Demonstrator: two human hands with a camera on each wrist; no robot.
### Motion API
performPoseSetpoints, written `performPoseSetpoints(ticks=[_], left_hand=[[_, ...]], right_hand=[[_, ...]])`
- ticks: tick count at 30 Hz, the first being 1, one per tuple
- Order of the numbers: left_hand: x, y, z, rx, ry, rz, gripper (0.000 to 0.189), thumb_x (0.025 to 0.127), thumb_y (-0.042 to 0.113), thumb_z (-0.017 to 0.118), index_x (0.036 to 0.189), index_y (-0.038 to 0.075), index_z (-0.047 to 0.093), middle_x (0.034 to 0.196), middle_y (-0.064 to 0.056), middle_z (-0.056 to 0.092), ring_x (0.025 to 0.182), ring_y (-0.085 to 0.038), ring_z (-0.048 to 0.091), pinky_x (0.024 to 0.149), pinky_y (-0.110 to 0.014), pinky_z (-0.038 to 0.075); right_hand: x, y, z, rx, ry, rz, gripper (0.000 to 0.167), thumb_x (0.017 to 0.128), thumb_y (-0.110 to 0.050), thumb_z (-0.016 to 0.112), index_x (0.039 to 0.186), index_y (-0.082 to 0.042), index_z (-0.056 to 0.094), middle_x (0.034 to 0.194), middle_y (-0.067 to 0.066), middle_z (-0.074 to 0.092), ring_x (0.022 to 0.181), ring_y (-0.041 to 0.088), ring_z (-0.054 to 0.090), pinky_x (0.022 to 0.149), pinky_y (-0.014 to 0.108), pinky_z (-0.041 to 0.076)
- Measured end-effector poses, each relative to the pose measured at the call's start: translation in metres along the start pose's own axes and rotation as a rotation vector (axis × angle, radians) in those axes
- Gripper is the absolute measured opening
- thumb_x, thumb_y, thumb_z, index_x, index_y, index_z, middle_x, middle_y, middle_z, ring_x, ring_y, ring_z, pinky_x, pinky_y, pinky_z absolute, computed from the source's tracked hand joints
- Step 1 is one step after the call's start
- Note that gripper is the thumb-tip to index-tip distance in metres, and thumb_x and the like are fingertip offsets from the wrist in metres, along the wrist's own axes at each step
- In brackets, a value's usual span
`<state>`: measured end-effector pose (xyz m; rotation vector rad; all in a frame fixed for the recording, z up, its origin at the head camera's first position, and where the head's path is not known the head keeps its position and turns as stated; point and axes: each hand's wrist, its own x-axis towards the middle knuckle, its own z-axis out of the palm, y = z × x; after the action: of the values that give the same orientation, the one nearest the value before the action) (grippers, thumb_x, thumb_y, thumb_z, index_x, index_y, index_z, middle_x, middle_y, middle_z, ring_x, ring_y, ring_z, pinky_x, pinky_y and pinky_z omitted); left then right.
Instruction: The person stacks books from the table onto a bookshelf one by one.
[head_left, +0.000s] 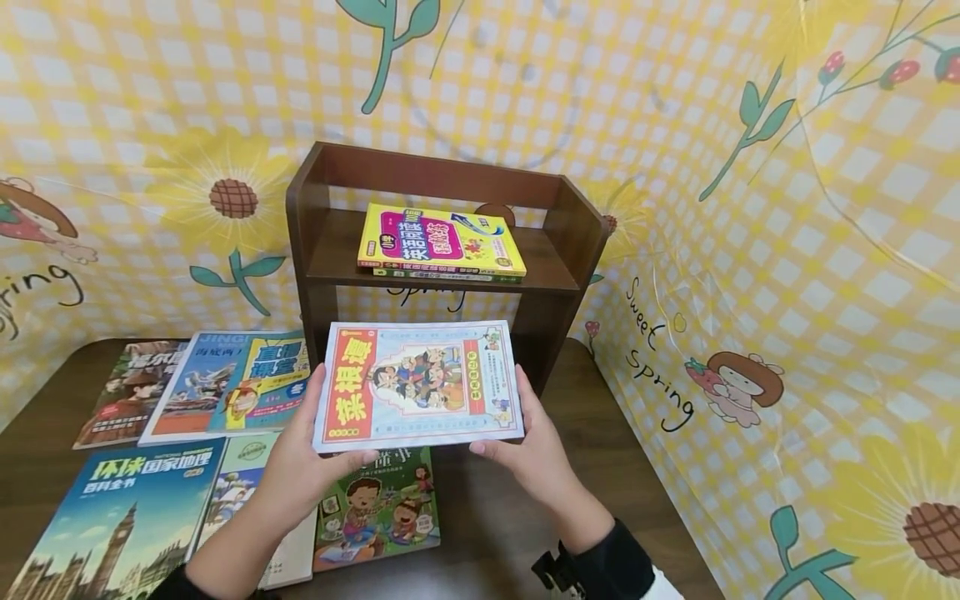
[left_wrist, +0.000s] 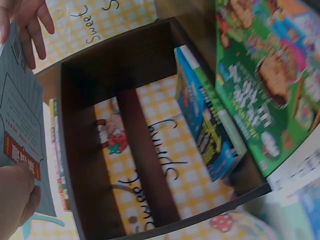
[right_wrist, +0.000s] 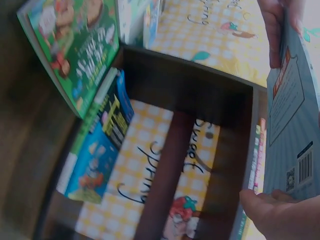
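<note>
Head view: left hand (head_left: 309, 454) and right hand (head_left: 534, 446) grip opposite ends of a pale-blue, red-titled paperback (head_left: 420, 383), held before a dark-brown wooden shelf (head_left: 579, 237). A glossy yellow book (head_left: 442, 237) lies uppermost on it; below, wrist views blurrily show what seems a blue book (left_wrist: 200, 117). Colourful paper books (head_left: 135, 508) lie on the brown wooden counter (head_left: 630, 492).

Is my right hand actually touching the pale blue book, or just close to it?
Touching: the head view shows the right hand gripping the right end of the pale blue book, thumb against its near edge.
</note>
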<state>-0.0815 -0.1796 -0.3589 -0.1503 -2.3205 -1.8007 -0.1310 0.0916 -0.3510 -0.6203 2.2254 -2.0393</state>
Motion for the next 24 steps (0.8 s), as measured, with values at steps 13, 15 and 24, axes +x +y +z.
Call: performPoseSetpoints(ticks=[13,15,24], left_hand=[[0.058,0.042,-0.013,-0.107,-0.05,0.136,0.105,0.085,0.007,0.073,0.156,0.02,-0.003,0.15,-0.019,0.034,0.108,-0.004,0.058,0.083,-0.016,0.051],[0.068,0.045,-0.014,-0.139,-0.061,0.168,0.102,0.086,0.004,0.072,0.157,0.02,0.0,0.149,-0.02,0.035,0.106,0.0,0.058,0.083,-0.016,0.051],[0.093,0.051,-0.015,-0.189,-0.089,0.129,0.098,0.087,0.008,0.071,0.157,0.025,0.003,0.15,-0.016,0.033,0.116,-0.014,0.053,0.087,-0.017,0.05]], right_hand=[[0.054,-0.037,-0.016,0.063,-0.024,-0.094,0.097,0.083,0.003,0.072,0.156,-0.02,0.013,0.148,0.002,0.041,0.12,0.023,0.054,0.088,0.023,0.051],[0.063,-0.042,-0.018,0.066,-0.035,-0.117,0.095,0.084,0.004,0.071,0.155,-0.021,0.014,0.146,0.002,0.044,0.119,0.024,0.056,0.089,0.024,0.051],[0.087,-0.05,-0.023,0.043,-0.01,-0.07,0.093,0.084,0.0,0.072,0.155,-0.021,0.015,0.144,0.002,0.046,0.121,0.02,0.054,0.098,0.028,0.047]])
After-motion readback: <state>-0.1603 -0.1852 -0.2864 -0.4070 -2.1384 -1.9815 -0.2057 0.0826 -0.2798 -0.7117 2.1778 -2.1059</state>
